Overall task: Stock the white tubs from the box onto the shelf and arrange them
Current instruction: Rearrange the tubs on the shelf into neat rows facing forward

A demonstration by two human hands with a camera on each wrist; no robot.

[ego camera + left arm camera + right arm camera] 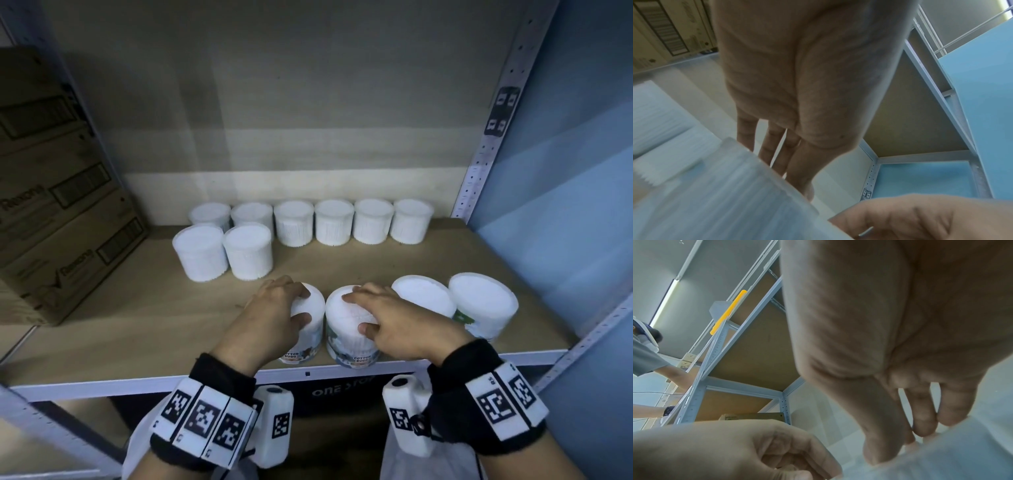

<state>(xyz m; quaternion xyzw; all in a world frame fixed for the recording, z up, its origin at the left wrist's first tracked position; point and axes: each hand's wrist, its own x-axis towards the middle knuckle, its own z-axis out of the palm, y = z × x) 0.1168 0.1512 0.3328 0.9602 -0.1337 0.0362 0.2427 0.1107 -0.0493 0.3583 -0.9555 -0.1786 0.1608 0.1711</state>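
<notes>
The head view looks down and forward at the shelf (171, 329). Each wrist view looks up past a palm, very near, blurred; all apparently share the front tubs (349, 329).

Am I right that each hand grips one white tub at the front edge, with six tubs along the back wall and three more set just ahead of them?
Not quite: the head view shows two white round plastic tubs just ahead of the back row, not three. The rest stands: left hand and right hand each grip a front tub.
</notes>
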